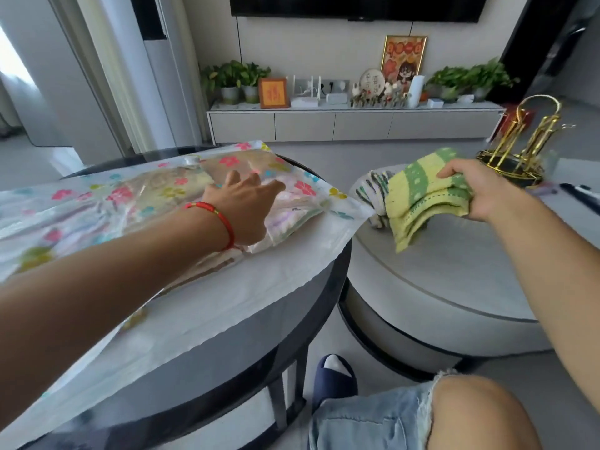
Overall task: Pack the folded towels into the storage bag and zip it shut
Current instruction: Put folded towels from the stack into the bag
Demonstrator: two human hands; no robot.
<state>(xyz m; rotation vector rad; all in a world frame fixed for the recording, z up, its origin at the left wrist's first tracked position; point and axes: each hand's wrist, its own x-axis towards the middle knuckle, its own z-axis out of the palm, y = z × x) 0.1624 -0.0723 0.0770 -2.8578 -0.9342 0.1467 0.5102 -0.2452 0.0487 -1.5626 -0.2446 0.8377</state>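
Observation:
A clear storage bag (pixel 81 209) printed with coloured flowers lies across the dark round table (pixel 246 339). Several folded towels show through it, one pale pink (pixel 292 216). My left hand (pixel 243 209), with a red cord at the wrist, rests flat on the bag over those towels, fingers spread. My right hand (pixel 480 193) grips a folded yellow and green towel (pixel 422 199) in the air above the low grey round table (pixel 454 271), just right of the bag's end. A grey striped towel (pixel 373 193) lies on that table behind it.
A gold metal rack (pixel 526 144) on a dark tray stands at the grey table's far right. A dark pen (pixel 581 196) lies at the right edge. My knee (pixel 470 414) and a blue slipper (pixel 334 378) are below. A TV cabinet (pixel 354 125) with plants is far behind.

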